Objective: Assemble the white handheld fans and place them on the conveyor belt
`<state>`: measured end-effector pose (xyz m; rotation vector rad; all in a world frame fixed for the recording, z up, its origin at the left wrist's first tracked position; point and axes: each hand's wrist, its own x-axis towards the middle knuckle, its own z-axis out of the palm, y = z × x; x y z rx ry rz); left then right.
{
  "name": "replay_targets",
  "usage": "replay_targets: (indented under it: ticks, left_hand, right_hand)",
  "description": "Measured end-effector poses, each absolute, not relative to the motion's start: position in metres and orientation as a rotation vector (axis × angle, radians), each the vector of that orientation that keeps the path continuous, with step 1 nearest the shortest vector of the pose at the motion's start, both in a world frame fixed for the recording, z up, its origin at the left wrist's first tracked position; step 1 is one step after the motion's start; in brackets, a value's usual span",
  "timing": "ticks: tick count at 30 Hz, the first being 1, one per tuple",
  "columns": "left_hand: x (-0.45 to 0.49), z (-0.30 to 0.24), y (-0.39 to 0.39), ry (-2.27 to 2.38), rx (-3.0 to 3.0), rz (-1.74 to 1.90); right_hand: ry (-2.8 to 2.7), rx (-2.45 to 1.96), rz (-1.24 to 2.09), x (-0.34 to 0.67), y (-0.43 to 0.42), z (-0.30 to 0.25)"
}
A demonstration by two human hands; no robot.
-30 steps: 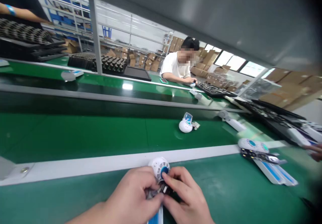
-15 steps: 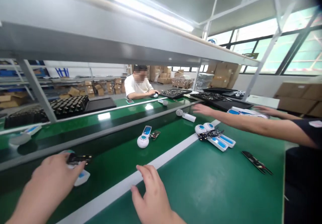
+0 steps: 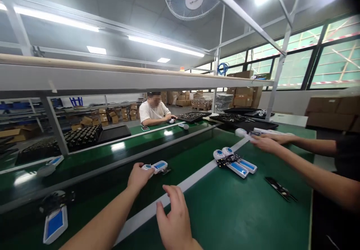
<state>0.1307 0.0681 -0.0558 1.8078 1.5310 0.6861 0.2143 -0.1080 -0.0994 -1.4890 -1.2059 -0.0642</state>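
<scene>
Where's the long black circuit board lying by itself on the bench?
In the head view, the black circuit board lies on the green mat, right of the white handsets and below a co-worker's forearm.

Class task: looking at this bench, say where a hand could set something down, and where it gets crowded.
Bare green mat lies between the right hand, the white devices and the black circuit board. It is crowded around those devices, beside which a co-worker's hands reach in.
</scene>
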Motion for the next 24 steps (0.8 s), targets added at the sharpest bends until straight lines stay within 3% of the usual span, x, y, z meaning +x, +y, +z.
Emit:
replay_targets:
  ticks: [4, 10, 15, 19, 24]
  left_hand:
    - [0.085, -0.044, 0.049, 1.244, 1.773, 0.585]
    - [0.056, -0.054, 0.011, 1.016, 1.753, 0.396]
    - [0.033, -0.061, -0.013, 1.251, 1.899, 0.44]
    - [0.005, -0.078, -0.054, 1.584, 2.005, 0.445]
    - [-0.006, -0.105, -0.084, 1.65, 2.315, 0.43]
  right_hand:
    - [-1.147, -1.466, -0.123, 0.233, -0.115, -0.08]
    - [-1.426, -1.636, 0.282, 0.242, -0.113, -0.085]
    - [-1.556, -1.608, 0.475, 0.215, -0.119, -0.095]
    - [-1.491, -1.651, 0.457, 0.202, -0.115, -0.096]
    - [-1.454, -1.725, 0.47, 0.199, -0.103, -0.1]
